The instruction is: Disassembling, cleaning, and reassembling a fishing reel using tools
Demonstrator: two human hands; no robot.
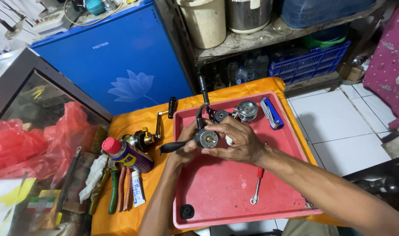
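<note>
Head view: both hands, left hand and right hand, grip a fishing reel body above the red tray, steadying it; a spool lies just beyond.

A dark fishing reel body, round metal face showing, is gripped between left hand and right hand.

Both hands hold a fishing reel body over a red tray.
Left hand grips it from the left; right hand cups it at frame centre.
</note>
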